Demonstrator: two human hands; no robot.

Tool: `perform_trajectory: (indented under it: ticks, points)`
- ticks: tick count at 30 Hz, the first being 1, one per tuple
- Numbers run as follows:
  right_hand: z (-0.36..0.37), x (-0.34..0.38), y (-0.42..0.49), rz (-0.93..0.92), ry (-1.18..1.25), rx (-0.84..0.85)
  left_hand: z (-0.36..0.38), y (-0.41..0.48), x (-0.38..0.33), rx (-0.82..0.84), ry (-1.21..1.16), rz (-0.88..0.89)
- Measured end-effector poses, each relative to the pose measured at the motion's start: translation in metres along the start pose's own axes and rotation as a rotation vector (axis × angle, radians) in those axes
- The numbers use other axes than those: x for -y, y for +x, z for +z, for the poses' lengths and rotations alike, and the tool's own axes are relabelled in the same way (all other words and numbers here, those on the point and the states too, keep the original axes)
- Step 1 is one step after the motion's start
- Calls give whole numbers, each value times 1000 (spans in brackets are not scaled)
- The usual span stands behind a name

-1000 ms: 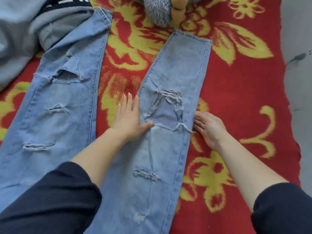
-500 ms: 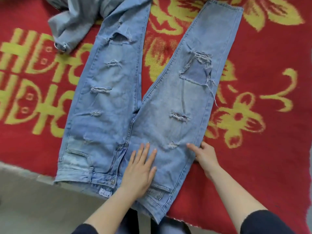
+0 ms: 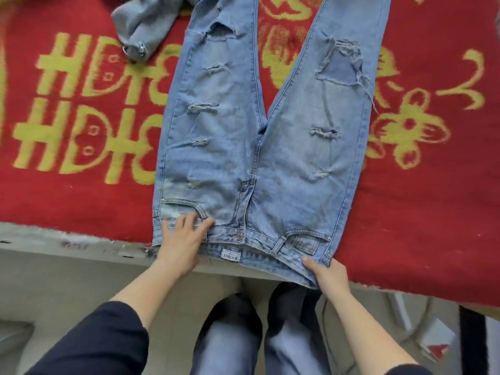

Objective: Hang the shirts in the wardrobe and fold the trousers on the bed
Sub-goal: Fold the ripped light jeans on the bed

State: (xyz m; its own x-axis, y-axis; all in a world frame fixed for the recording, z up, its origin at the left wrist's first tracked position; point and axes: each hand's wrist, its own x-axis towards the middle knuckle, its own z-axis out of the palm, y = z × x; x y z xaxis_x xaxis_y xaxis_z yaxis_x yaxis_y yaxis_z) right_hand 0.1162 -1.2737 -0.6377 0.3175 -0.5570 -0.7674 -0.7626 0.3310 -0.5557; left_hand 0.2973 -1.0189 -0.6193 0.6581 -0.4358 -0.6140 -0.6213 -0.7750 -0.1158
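Denim jeans (image 3: 243,158) lie flat on red blanket (image 3: 81,198), waistband (image 3: 259,240) at blanket edge. My left hand (image 3: 184,239) presses it, fingers spread, against sliding; my right hand (image 3: 328,274) pinches corner, probably to start fold.

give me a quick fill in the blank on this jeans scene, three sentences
1. The ripped jeans lie spread on a ____ blanket with yellow patterns.
2. The right hand grips a corner of the jeans' ____.
3. The left hand rests open to the left of the metal ____.
Missing words: red; waistband; button.
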Motion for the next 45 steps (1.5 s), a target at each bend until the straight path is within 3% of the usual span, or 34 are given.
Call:
perform_trajectory:
  ticks: [4, 8, 10, 14, 17, 19, 22, 25, 29, 32, 35, 39, 45]
  points:
    - [-3, -1, 1, 122, 3, 12, 0, 8, -2, -54, 116, 76]
    - [-20, 0, 2, 160, -103, 86, -2, 13, 0, -133, 73, 188]
    - [-32, -4, 0, 219, -181, 141, 1, 5, 4, -65, 41, 261]
    - [-44, -21, -18, 426, -378, 407, 20, -27, -4, 274, -36, 246]
    - [-45, -12, -5, 305, -419, 279, 15, -31, -23, 375, -64, 161]
    - [-49, 5, 13, 212, -407, 161, 3, -27, -46, 240, -145, 159]
    - [-60, 32, 36, 105, -440, 130, -10, -27, -98, 24, -332, 257]
    - [-69, 62, 59, 20, -305, 63, -17, -30, -166, -14, -540, 308]
    - [-70, 96, 77, 104, -156, 105, -17, -25, -241, 64, -625, 120]
    - [-65, 113, 80, 162, -206, 228, -21, -13, -269, 118, -615, -70]
    - [-61, 130, 85, 156, -268, 284, -29, 2, -279, 128, -561, -156]
    - [-56, 150, 101, -13, -285, 146, -38, 9, -269, 215, -552, -72]
    - [-35, 201, 105, -139, -106, 35, -54, -3, -192, 479, -1206, 39]
